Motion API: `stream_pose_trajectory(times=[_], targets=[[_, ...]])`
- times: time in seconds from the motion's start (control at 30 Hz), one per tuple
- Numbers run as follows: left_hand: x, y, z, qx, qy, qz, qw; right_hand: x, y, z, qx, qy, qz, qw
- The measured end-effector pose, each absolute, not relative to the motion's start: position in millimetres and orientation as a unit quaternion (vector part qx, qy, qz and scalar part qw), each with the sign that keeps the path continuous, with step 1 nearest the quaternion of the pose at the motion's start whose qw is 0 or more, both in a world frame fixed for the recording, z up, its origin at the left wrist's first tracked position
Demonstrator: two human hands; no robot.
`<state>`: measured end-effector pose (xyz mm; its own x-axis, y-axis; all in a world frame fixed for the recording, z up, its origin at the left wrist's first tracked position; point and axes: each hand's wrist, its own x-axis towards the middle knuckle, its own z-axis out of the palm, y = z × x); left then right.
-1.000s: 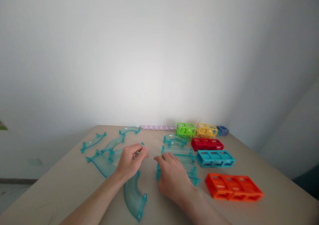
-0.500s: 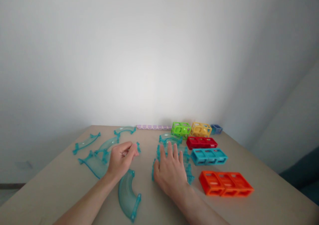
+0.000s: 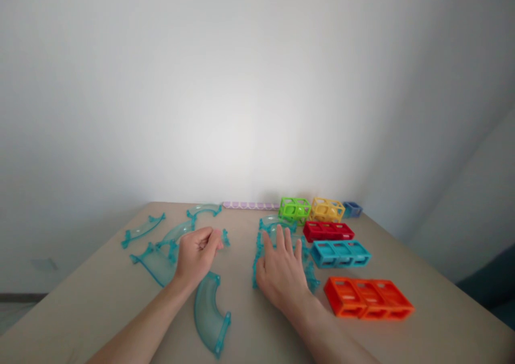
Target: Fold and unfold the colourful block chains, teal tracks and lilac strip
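Note:
My left hand (image 3: 200, 255) is closed in a loose fist above the left-middle of the table. A teal see-through end of a track piece (image 3: 226, 238) shows just past its fingertips; whether the fingers grip it is hidden. Below that wrist lies a curved teal track piece (image 3: 209, 313). My right hand (image 3: 282, 273) rests palm down with fingers stretched out over a group of teal track pieces (image 3: 311, 278) set close together. It covers much of the group, and one curved piece (image 3: 277, 223) shows beyond the fingertips.
More teal track pieces (image 3: 155, 264) lie at the left. On the right are orange (image 3: 368, 298), blue (image 3: 341, 253) and red (image 3: 329, 231) frame blocks. Green (image 3: 295, 209), yellow (image 3: 328, 209) and dark blue (image 3: 352, 209) ones stand behind, near a purple patterned strip (image 3: 251, 205).
My right hand has shifted slightly right over the teal pieces, and its fingers have spread a little more. My left hand has stayed almost still. The whole view has moved slightly.

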<state>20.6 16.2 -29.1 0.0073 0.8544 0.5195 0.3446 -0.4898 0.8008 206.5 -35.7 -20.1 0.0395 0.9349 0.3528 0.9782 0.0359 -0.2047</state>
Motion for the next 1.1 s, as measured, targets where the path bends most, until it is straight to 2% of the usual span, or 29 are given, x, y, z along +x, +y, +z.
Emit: stream_pose_trajectory(times=[0.07, 0.13, 0.2, 0.27, 0.4, 0.57, 0.87, 1.1], targets=[[19, 18, -28, 0.654, 0.479, 0.551, 0.196, 202, -43, -12, -0.625, -0.732, -0.050, 0.267], [17, 22, -28, 0.660, 0.509, 0.535, 0.139, 195, -54, -5, -0.496, -0.812, -0.008, 0.306], [14, 27, -29, 0.692, 0.523, 0.493, 0.069, 186, -63, -3, -0.367, -0.887, 0.054, 0.276], [12, 33, -33, 0.728, 0.530, 0.436, 0.004, 178, -69, -8, -0.305, -0.923, 0.098, 0.214], [7, 42, -43, 0.762, 0.574, 0.298, -0.033, 170, -70, -20, -0.352, -0.913, 0.133, 0.156], [5, 40, -46, 0.786, 0.594, 0.169, 0.005, 174, -65, -22, -0.450, -0.866, 0.144, 0.166], [6, 37, -40, 0.800, 0.585, 0.134, -0.008, 173, -67, -21, -0.440, -0.866, 0.162, 0.172], [8, 39, -41, 0.817, 0.548, 0.180, -0.019, 172, -67, -23, -0.405, -0.876, 0.182, 0.190]])
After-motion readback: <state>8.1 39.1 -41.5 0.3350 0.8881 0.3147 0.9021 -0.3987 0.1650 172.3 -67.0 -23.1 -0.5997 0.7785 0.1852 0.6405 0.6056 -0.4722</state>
